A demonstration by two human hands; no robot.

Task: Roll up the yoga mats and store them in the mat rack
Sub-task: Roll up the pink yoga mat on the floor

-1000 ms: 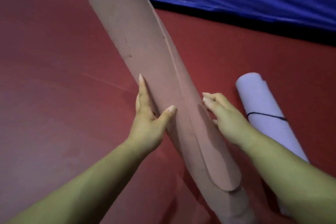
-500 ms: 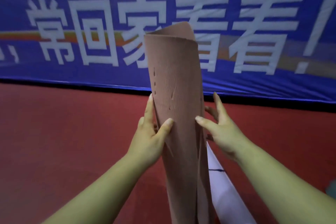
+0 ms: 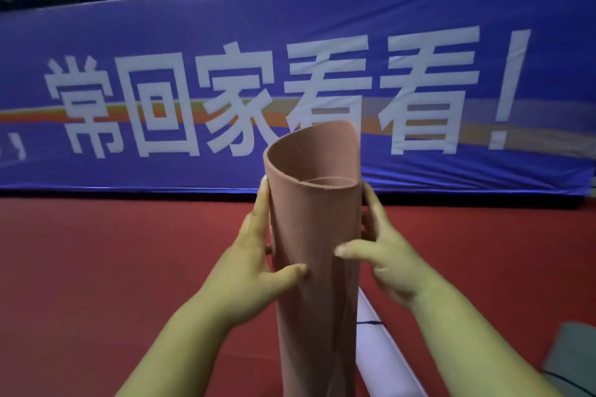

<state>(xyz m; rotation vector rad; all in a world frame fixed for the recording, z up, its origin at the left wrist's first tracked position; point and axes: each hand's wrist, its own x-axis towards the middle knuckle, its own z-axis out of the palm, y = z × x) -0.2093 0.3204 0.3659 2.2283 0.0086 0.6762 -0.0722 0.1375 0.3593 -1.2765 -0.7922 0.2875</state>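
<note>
A pink yoga mat [image 3: 314,226], loosely rolled into a tube, stands upright in front of me with its open top end showing. My left hand [image 3: 254,261] holds its left side, fingers up along the roll and thumb across the front. On the right side my right hand [image 3: 383,255] holds it, thumb on the front and fingers wrapped behind. A white rolled mat [image 3: 377,345] tied with a black band lies on the floor behind the pink one. No mat rack is in view.
The floor [image 3: 96,267] is red. A blue banner [image 3: 322,51] with white characters runs across the back, dark railings above it. A grey-green mat [image 3: 574,354] shows at the lower right edge.
The pink mat has gone from tilted to upright and turned, so its open top faces me. My view has lifted to the banner, and both hands have shifted round the roll.
</note>
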